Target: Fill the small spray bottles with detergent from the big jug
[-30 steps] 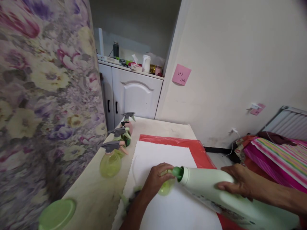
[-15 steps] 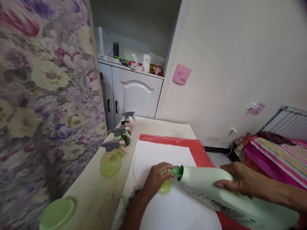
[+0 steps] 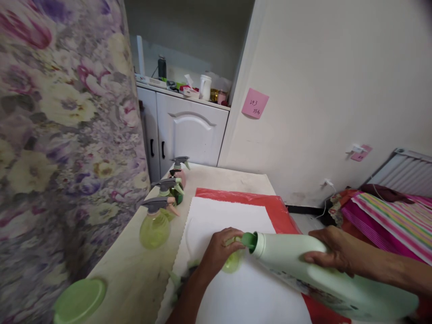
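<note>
My right hand [image 3: 332, 252] grips a large pale green jug [image 3: 290, 247] by its handle, and the jug lies tipped with its mouth to the left. Its darker green spout [image 3: 249, 240] meets the top of a small yellow-green bottle [image 3: 232, 262]. Closed around that bottle's neck is my left hand [image 3: 221, 247], which hides most of the opening. Whether liquid runs between them cannot be made out. The bottle stands on a white sheet [image 3: 232, 211]. Partly behind my left forearm is a spray head [image 3: 182, 281] in grey and pale green.
Several spray bottles [image 3: 154, 229] line the table's left side, and a green round lid [image 3: 81, 299] lies at the near left. Red plastic [image 3: 283, 213] shows under the sheet. A floral curtain [image 3: 67, 135] hangs at the left, and a bed [image 3: 381, 216] stands at the right.
Both hands, the jug and the bottle keep almost the same places. The whole view has shifted very slightly.
</note>
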Action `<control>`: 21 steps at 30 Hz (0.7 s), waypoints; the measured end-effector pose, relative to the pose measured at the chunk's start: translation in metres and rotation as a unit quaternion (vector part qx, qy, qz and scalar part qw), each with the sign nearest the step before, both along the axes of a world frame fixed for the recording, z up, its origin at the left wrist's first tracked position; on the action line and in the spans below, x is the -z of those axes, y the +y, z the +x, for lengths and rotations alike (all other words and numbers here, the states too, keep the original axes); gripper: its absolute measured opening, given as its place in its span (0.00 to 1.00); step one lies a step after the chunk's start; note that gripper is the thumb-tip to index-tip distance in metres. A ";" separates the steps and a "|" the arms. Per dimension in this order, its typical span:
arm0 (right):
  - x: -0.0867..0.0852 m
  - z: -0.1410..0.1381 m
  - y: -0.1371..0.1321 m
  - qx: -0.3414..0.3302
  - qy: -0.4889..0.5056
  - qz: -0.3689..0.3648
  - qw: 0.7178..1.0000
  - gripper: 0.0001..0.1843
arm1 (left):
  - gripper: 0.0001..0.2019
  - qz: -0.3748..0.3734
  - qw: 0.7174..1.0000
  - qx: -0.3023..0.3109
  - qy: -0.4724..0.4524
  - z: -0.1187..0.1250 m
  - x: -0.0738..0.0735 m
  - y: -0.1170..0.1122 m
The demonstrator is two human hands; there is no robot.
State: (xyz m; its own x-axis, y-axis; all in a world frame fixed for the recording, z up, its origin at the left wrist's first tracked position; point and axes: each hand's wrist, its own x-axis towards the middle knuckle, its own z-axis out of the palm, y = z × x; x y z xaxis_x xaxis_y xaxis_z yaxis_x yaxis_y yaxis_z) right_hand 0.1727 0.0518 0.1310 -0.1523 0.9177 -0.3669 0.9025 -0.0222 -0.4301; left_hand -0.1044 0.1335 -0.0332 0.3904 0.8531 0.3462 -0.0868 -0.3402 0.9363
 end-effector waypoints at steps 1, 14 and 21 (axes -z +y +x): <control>0.001 0.001 0.000 0.000 0.003 0.000 1.000 0.26 | 0.08 0.000 1.000 0.000 -0.001 0.000 0.000 0.000; -0.009 -0.009 0.000 -0.027 -0.046 0.023 0.998 0.28 | 0.08 -0.003 1.000 0.002 0.001 0.000 -0.001 0.000; -0.011 -0.011 -0.001 -0.031 -0.049 0.023 0.998 0.29 | 0.08 -0.006 1.000 -0.005 0.007 0.000 0.000 -0.001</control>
